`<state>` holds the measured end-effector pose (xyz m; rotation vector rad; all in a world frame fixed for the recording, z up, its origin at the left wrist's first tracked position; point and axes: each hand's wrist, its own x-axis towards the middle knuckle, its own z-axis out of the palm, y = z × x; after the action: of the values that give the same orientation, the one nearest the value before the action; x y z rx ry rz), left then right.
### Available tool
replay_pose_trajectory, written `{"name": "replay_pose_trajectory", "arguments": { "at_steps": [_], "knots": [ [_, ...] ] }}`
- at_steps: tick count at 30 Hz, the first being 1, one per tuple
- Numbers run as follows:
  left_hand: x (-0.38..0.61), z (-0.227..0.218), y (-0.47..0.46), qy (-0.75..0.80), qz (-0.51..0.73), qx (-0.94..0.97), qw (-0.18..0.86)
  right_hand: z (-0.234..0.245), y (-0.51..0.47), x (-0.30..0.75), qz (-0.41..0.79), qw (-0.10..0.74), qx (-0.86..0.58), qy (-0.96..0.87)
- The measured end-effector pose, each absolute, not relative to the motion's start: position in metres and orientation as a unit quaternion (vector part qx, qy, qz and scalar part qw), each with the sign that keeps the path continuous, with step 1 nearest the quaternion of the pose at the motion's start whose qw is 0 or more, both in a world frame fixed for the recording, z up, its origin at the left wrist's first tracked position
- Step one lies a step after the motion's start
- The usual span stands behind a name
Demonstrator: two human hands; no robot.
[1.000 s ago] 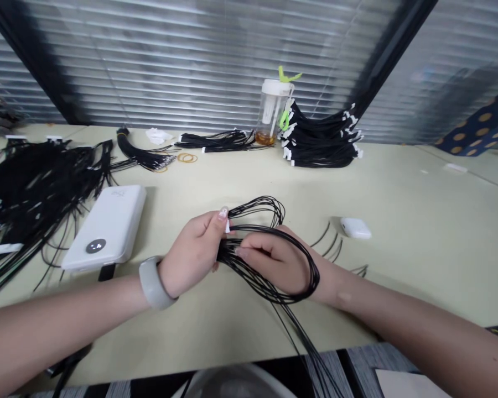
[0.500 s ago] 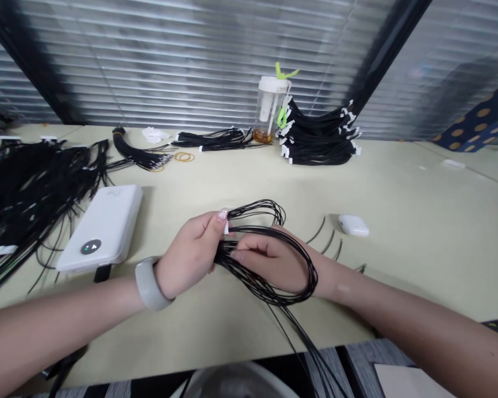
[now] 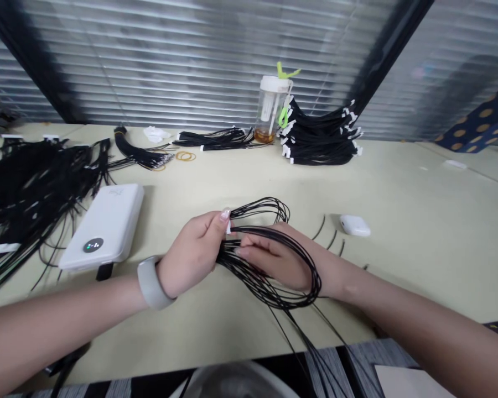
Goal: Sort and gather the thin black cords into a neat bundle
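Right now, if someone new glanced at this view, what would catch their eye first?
The thin black cables looped between the left hand and right hand at the centre stand out first. Behind them, a tidy stack of white-tipped cables sits beside a clear bottle. At far left, a big cable heap spreads beside a white power bank.
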<state>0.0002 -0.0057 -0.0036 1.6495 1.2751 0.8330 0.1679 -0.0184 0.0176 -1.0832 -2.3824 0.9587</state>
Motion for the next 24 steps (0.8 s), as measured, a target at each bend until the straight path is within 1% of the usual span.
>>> {"name": "replay_pose_trajectory", "arguments": {
  "at_steps": [3, 7, 9, 11, 14, 19, 21, 24],
  "knots": [
    [0.0, -0.004, -0.005, 0.508, 0.334, 0.658, 0.445, 0.027, -0.022, 0.177, 0.252, 0.144, -0.406, -0.866],
    [0.0, -0.006, -0.003, 0.514, 0.338, 0.618, 0.489, 0.047, -0.018, 0.197, 0.068, 0.123, -0.53, -0.836],
    [0.0, -0.006, -0.002, 0.522, 0.344, 0.603, 0.496, 0.055, -0.014, 0.208, -0.001, 0.147, -0.584, -0.798],
    [0.0, -0.006, -0.002, 0.528, 0.344, 0.598, 0.496, 0.06, -0.01, 0.217, -0.039, 0.187, -0.599, -0.777],
    [0.0, -0.004, -0.002, 0.532, 0.334, 0.599, 0.496, 0.063, -0.01, 0.223, -0.049, 0.226, -0.577, -0.783],
    [0.0, -0.003, -0.004, 0.541, 0.33, 0.6, 0.489, 0.065, -0.013, 0.227, -0.068, 0.224, -0.561, -0.794],
    [0.0, -0.002, -0.004, 0.536, 0.33, 0.603, 0.49, 0.064, -0.012, 0.227, -0.06, 0.282, -0.556, -0.779],
    [0.001, -0.002, -0.004, 0.533, 0.325, 0.601, 0.499, 0.063, -0.013, 0.223, 0.033, 0.449, -0.521, -0.725]
  ]
}}
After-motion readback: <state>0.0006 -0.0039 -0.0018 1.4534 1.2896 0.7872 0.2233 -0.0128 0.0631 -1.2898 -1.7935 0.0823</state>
